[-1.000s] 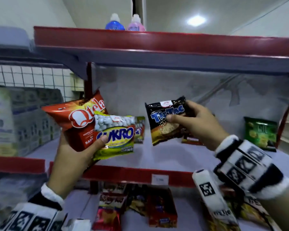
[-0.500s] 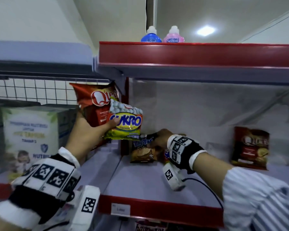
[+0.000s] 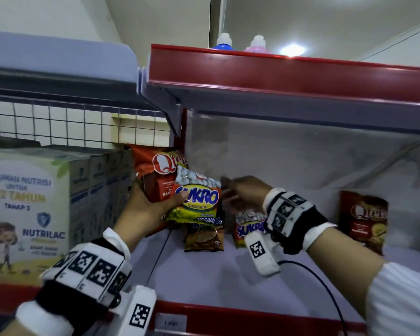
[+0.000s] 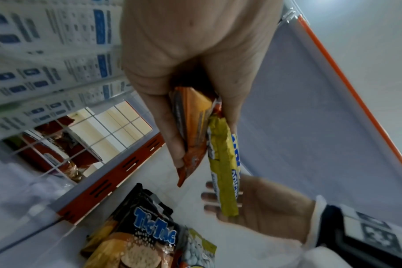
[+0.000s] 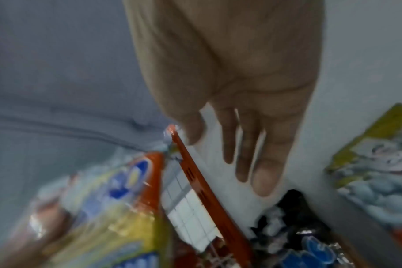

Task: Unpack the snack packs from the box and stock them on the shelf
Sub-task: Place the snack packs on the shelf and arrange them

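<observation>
My left hand (image 3: 155,207) grips two packs together, a red Qtela pack (image 3: 163,166) behind and a yellow Sukro pack (image 3: 197,197) in front, held above the shelf's (image 3: 216,282) left end. In the left wrist view the left hand (image 4: 190,54) pinches both by their lower edges. My right hand (image 3: 238,195) is empty, its fingers straight, reaching beside the held Sukro pack (image 4: 223,163). A black Tic Tac pack (image 3: 203,240) stands on the shelf below, with a second Sukro pack (image 3: 249,230) beside it.
A dark red Qtela pack (image 3: 364,219) stands at the shelf's back right. Nutrilac cartons (image 3: 27,209) fill the neighbouring bay on the left under a wire grid (image 3: 70,127). The upper shelf (image 3: 289,73) overhangs, with two bottles (image 3: 224,42) on top.
My right hand has let go of the Tic Tac pack, which now stands on the shelf, and has risen to the Sukro pack in my left hand.
</observation>
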`<move>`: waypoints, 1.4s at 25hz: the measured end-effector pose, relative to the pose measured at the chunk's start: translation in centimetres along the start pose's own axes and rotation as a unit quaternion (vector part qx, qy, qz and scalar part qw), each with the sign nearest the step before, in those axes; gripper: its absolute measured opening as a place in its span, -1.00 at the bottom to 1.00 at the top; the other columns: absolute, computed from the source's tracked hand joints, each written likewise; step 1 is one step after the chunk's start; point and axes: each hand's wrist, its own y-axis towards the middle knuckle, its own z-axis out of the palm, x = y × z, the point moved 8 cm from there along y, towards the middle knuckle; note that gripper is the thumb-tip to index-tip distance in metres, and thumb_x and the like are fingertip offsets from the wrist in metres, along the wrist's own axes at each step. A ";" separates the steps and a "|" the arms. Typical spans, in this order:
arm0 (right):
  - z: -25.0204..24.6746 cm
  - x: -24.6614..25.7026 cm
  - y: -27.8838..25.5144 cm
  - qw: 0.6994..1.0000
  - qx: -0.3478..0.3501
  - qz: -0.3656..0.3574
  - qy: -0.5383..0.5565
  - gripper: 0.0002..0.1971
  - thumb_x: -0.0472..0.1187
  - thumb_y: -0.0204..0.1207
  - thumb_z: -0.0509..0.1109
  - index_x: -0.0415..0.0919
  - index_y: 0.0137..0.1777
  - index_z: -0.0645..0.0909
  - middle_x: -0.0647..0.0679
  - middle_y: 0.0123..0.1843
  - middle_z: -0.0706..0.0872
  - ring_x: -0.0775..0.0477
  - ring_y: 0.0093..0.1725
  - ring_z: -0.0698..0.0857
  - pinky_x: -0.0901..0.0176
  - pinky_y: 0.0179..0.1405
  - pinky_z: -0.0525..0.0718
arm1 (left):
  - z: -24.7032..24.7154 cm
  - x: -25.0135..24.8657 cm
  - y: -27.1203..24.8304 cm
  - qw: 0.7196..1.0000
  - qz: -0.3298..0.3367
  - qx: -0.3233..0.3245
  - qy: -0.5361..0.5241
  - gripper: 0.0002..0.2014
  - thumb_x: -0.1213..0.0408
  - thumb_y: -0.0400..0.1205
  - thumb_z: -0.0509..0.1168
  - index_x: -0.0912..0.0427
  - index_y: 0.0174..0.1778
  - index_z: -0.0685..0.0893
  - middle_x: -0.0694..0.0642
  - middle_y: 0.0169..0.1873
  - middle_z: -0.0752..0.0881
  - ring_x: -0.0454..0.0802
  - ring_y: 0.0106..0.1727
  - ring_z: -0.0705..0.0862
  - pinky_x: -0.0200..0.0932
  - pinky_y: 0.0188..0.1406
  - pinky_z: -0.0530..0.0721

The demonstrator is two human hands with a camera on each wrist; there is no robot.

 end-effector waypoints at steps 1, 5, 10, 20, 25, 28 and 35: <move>0.1 1.3 -0.9 0.996 0.044 -0.028 0.076 -0.52 0.09 0.44 0.46 -0.16 0.27 0.58 -0.20 0.14 0.76 -0.12 -0.07 0.75 0.03 -0.07 0.74 | 0.6 0.2 0.2 1.000 0.001 0.005 -0.003 -0.48 0.51 0.43 0.50 0.13 0.30 0.60 0.08 0.11 0.76 -0.29 -0.12 0.78 -0.42 -0.34 0.70; 0.0 2.0 -3.0 0.991 0.083 -0.104 -0.021 -0.44 -0.24 0.29 0.64 -0.10 0.30 0.55 -0.06 0.12 0.78 -0.11 0.10 0.77 -0.02 0.06 0.77 | 2.9 1.8 0.3 0.999 -0.022 0.031 0.001 -0.42 0.38 0.43 0.52 0.09 0.37 0.55 0.09 0.17 0.75 -0.07 0.06 0.78 -0.28 -0.16 0.75; -3.9 -3.5 -0.8 0.977 0.003 -0.037 -0.211 -0.46 -0.30 0.32 0.61 -0.21 0.31 0.56 -0.21 0.23 0.69 -0.18 0.11 0.69 -0.11 0.18 0.70 | 1.7 3.6 -0.2 0.998 -0.059 0.011 0.010 -0.31 0.24 0.44 0.49 0.02 0.50 0.42 0.06 0.21 0.69 -0.02 0.08 0.71 -0.22 -0.14 0.65; -5.8 -8.0 1.0 0.931 -0.045 0.087 -0.353 -0.03 -0.14 0.29 0.64 -0.03 0.60 0.11 -0.33 0.47 0.35 -0.40 0.31 0.57 -0.18 0.17 0.68 | 2.0 3.6 -1.0 0.988 -0.097 0.075 0.089 -0.35 -0.02 0.39 0.47 -0.17 0.42 0.43 -0.18 0.04 0.72 -0.27 -0.03 0.71 -0.41 -0.29 0.61; -8.1 -3.3 -2.9 0.962 -0.122 -0.046 -0.240 -0.31 0.18 0.49 0.39 0.04 0.56 0.23 -0.27 0.42 0.47 -0.23 0.20 0.65 0.17 0.02 0.66 | 6.6 2.5 -1.8 0.992 -0.083 0.084 0.042 -0.67 0.07 0.44 0.46 -0.16 0.09 0.58 -0.33 -0.35 0.77 -0.43 -0.37 0.74 -0.52 -0.54 0.61; -8.5 -1.9 -6.3 0.993 -0.037 -0.106 -0.046 -0.35 0.19 0.49 0.37 0.10 0.53 0.27 -0.14 0.26 0.69 -0.02 0.03 0.76 0.24 -0.16 0.75 | 11.8 1.5 -2.8 0.990 -0.072 0.117 0.027 -0.75 0.11 0.45 0.46 -0.21 -0.05 0.56 -0.41 -0.44 0.75 -0.47 -0.39 0.73 -0.54 -0.56 0.59; -20.8 -7.3 -12.7 0.994 -0.069 -0.080 -0.020 -0.16 -0.07 0.31 0.62 0.08 0.53 0.25 -0.03 0.18 0.68 -0.03 0.13 0.71 0.11 -0.02 0.77 | 27.0 -0.3 -4.8 0.970 -0.078 0.206 0.099 -0.53 -0.23 0.28 0.40 -0.14 0.06 0.58 -0.16 -0.07 0.77 -0.31 -0.23 0.77 -0.48 -0.40 0.65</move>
